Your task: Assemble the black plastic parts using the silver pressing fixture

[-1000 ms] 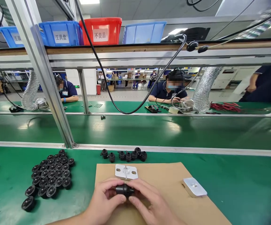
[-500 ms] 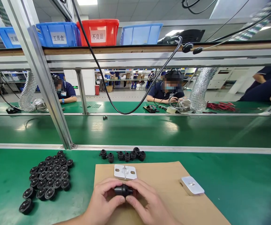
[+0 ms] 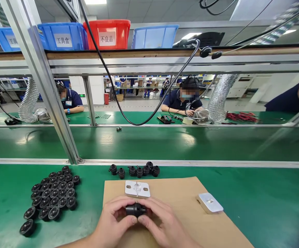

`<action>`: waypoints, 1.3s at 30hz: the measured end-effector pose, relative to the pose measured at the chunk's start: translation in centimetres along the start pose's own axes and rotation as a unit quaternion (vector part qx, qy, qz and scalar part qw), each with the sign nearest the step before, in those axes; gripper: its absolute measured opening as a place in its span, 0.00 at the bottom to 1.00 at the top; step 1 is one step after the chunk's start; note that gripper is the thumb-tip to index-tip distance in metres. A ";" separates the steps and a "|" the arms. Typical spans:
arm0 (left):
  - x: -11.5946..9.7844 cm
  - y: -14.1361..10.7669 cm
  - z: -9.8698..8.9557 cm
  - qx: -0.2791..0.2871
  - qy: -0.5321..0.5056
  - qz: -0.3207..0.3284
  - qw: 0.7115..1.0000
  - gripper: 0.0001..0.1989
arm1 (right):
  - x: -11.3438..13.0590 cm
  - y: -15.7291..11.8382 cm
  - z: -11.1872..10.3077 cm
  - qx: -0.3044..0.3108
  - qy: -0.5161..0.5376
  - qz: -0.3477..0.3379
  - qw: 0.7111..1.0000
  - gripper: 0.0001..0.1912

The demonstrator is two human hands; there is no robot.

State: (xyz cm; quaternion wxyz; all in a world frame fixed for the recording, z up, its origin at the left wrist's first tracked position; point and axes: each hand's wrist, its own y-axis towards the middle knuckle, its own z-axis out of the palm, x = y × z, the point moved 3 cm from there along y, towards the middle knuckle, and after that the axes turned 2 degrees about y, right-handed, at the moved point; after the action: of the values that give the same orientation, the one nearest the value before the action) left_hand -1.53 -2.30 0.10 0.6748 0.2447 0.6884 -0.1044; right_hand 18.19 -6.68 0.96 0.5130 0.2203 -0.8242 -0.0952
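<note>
A black cylindrical part (image 3: 136, 209) lies sideways between both hands, above a brown cardboard sheet (image 3: 185, 203). My left hand (image 3: 115, 218) grips its wider left end between thumb and fingers. The narrower right end is pinched by my right hand (image 3: 161, 218). Just beyond the fingertips is a silver metal plate (image 3: 137, 189) with two slots and a clear piece at its middle. Another silver block (image 3: 210, 202) rests at the sheet's right edge.
Many round black parts (image 3: 54, 203) stand in rows at the left. Several small black parts (image 3: 139, 172) line up behind the sheet. A metal post (image 3: 48, 93) rises at the left; a black cable (image 3: 128, 120) hangs ahead. Two people sit across the bench.
Both hands hold the black part in nearly the same place. The small item on the green strip beyond has shifted slightly right. The view has shifted a little.
</note>
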 end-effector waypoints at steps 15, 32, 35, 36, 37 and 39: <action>0.0 0.0 -0.1 0.003 0.018 0.005 1.000 0.14 | 0.2 -0.1 0.0 0.014 -0.021 0.032 0.999 0.16; -0.1 -0.4 -0.5 0.011 0.140 0.128 0.982 0.17 | -1.9 -0.8 2.0 0.037 0.100 0.190 0.976 0.37; -0.5 -0.9 -0.4 0.022 0.192 0.211 0.958 0.22 | -3.3 -1.1 3.6 0.062 0.239 0.275 0.929 0.43; -0.5 -1.1 -0.5 0.017 0.202 0.222 0.954 0.24 | -3.6 -1.1 3.8 0.065 0.259 0.291 0.919 0.45; -0.3 -1.2 -0.5 0.005 0.203 0.216 0.955 0.25 | -3.7 -1.1 3.8 0.061 0.265 0.297 0.915 0.45; 0.2 -1.2 -0.8 -0.028 0.171 0.164 0.971 0.28 | -3.6 -0.9 3.3 0.040 0.246 0.278 0.928 0.43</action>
State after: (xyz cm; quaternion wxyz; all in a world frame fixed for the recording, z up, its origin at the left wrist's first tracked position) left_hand -2.81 -2.89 -0.30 0.5615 0.3498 0.7466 0.0705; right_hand 16.85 -6.10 -3.77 0.6962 0.0196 -0.7036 0.1413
